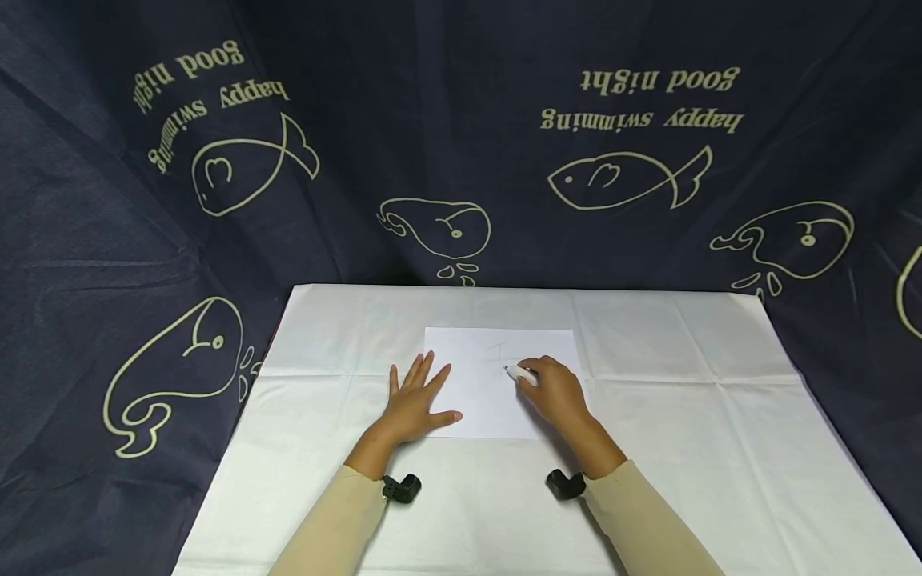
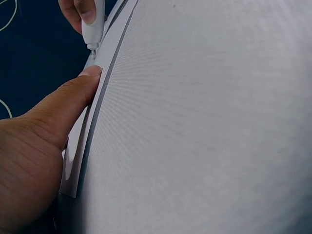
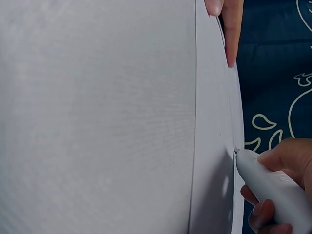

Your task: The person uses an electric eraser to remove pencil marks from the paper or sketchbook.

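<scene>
A sheet of white paper (image 1: 479,400) lies on the table with a few faint thin lines (image 1: 499,350) near its upper middle. My left hand (image 1: 412,410) rests flat on the sheet's left edge, fingers spread and thumb along the lower left part. My right hand (image 1: 560,394) grips a thick white pen (image 1: 520,374), its narrow tip pointing left at the paper, just below the lines. In the right wrist view the pen's rounded body (image 3: 273,187) tapers to a small tip right at the paper. The left wrist view shows the left thumb (image 2: 73,100) pressing by the sheet's edge.
A white creased cloth (image 1: 663,448) covers the table. Behind it hangs a dark blue curtain (image 1: 432,120) with fish and whale drawings and upside-down lettering. Each wrist carries a small black camera, one on the left (image 1: 402,489) and one on the right (image 1: 565,485).
</scene>
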Tool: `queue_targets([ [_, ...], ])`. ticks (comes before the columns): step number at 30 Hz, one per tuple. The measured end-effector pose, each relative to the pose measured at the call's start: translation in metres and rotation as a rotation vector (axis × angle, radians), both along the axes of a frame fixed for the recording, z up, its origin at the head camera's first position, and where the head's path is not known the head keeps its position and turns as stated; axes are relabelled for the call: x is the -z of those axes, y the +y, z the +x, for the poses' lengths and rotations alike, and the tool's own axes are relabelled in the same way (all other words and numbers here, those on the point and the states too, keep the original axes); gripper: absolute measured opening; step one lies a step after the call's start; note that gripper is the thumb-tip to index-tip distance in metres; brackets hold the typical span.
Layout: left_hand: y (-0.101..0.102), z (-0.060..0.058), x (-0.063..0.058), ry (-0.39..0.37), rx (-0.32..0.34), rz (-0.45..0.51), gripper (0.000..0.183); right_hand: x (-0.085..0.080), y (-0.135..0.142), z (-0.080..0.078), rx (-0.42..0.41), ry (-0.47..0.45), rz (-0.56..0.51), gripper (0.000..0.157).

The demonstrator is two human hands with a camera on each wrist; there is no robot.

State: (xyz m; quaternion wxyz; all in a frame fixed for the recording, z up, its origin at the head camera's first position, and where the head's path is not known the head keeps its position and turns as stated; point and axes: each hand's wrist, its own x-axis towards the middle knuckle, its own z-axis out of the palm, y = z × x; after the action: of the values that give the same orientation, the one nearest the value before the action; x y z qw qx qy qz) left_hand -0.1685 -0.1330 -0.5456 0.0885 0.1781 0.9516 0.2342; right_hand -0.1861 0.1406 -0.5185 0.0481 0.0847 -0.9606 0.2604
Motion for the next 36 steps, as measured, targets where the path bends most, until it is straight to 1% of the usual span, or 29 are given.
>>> queue_targets([
  [7, -0.0001, 0.0000, -0.0010, -0.002, 0.002, 0.005, 0.090, -0.0027, -0.0007, 0.0006, -0.020, -0.016, -0.006, 0.026],
  [14, -0.0003, -0.0002, 0.0001, -0.005, 0.000, 0.006, 0.090, -0.0025, -0.0033, -0.0027, -0.015, -0.003, 0.046, 0.027],
  [21, -0.0008, 0.0005, 0.0005, 0.005, -0.003, 0.011, 0.090, -0.0059, -0.0042, -0.0012, -0.022, -0.014, 0.049, 0.026],
  [28, -0.0005, 0.0004, -0.0003, 0.001, -0.007, 0.008, 0.090, -0.0075, -0.0058, -0.0028, -0.025, 0.012, 0.067, 0.025],
  [32, -0.0002, 0.0005, -0.0006, 0.003, -0.003, 0.010, 0.090, -0.0088, -0.0070, -0.0015, -0.027, -0.017, 0.063, 0.025],
  [36, -0.0001, 0.0007, -0.0001, 0.005, 0.000, 0.006, 0.090, -0.0090, -0.0069, -0.0018, -0.024, -0.013, 0.069, 0.025],
])
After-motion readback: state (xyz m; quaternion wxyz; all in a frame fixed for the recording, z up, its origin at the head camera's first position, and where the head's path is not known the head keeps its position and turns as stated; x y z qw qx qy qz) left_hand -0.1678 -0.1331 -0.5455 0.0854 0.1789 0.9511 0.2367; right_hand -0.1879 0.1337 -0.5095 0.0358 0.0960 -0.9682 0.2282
